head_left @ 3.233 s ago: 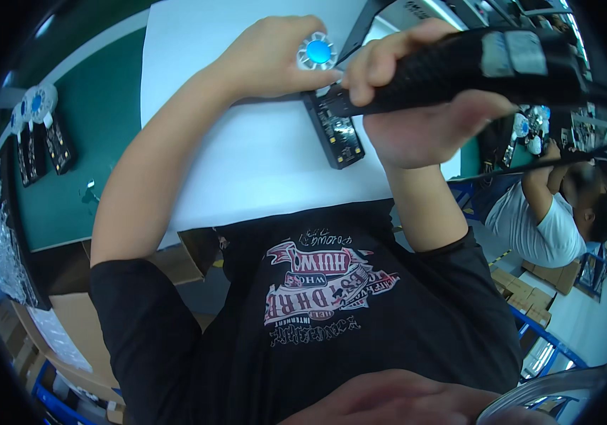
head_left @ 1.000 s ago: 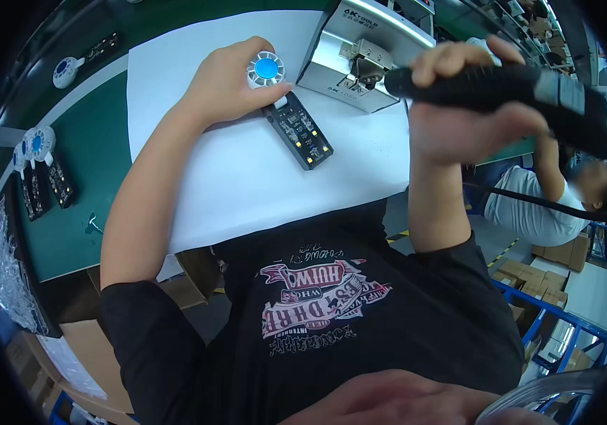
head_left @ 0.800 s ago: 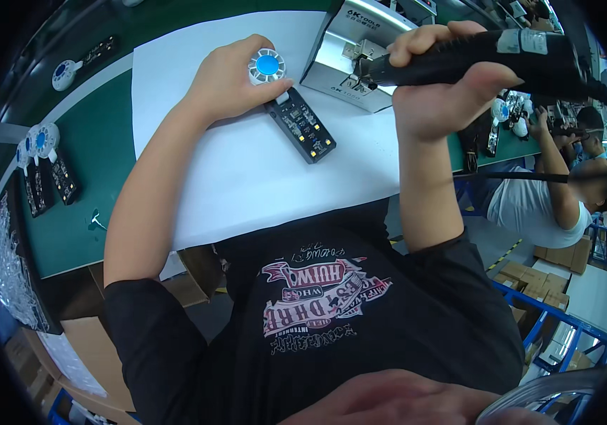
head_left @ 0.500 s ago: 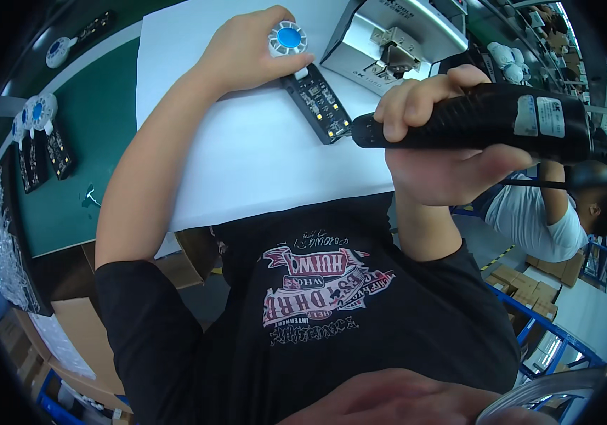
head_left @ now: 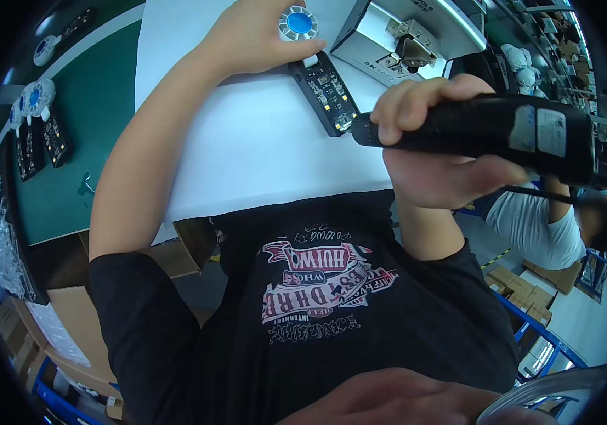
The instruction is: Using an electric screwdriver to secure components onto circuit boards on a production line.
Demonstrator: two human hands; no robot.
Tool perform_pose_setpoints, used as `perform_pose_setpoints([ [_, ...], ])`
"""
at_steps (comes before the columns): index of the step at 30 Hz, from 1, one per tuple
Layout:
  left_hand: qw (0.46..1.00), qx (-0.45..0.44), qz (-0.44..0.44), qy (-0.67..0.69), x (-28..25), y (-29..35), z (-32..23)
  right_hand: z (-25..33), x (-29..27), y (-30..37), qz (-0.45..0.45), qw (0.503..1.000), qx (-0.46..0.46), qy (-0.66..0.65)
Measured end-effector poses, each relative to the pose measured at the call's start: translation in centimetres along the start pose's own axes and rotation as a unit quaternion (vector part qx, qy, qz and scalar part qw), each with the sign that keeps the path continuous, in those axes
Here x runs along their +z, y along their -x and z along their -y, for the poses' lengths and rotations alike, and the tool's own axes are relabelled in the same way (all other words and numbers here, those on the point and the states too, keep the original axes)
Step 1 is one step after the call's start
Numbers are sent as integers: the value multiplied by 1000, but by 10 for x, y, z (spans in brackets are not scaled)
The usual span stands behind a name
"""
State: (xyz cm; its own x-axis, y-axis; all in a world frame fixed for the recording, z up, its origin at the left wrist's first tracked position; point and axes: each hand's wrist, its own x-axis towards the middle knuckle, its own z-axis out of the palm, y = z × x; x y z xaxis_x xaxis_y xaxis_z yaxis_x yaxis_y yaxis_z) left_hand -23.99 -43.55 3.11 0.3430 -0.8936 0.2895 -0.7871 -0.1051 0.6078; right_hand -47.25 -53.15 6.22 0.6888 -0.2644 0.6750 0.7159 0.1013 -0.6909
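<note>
My left hand (head_left: 261, 35) is closed around a white ribbed disc with a blue centre (head_left: 298, 23), its thumb along the near side. Joined to the disc by a short white tab is a narrow black-framed circuit board (head_left: 328, 92) with small yellow parts, lying slanted on a white sheet. In my right hand (head_left: 431, 134) is a black electric screwdriver (head_left: 480, 127), held nearly level, its cable trailing to the right. The driver's tip is at the near right end of the board; the screw spot itself is too small to make out.
A silver metal box (head_left: 367, 57) with a front mechanism stands just beyond the board. Several similar disc-and-board pieces (head_left: 54, 138) lie on the green mat (head_left: 98, 99) at left, near a tray of clear plastic (head_left: 2, 234). Another person (head_left: 537, 223) is at right.
The view has shifted slightly. My left hand, the disc and the board sit a little farther up and right in the picture. The screwdriver tip is still at the board's near end.
</note>
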Motion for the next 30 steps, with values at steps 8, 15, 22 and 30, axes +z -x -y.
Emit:
perform_pose_setpoints([
  [8,999,33,39,-14,-7,2,7,52,-31,-1,-199,964,61,-162],
  [15,971,-174,-114,-117,-80,-23,70,63,-82,82,-225,927,186,-237],
  [22,903,-314,-159,-248,-77,-61,143,49,-90,105,-281,904,199,-254],
  [30,843,-307,-138,-419,-155,-44,153,51,-81,86,-320,886,215,-259],
])
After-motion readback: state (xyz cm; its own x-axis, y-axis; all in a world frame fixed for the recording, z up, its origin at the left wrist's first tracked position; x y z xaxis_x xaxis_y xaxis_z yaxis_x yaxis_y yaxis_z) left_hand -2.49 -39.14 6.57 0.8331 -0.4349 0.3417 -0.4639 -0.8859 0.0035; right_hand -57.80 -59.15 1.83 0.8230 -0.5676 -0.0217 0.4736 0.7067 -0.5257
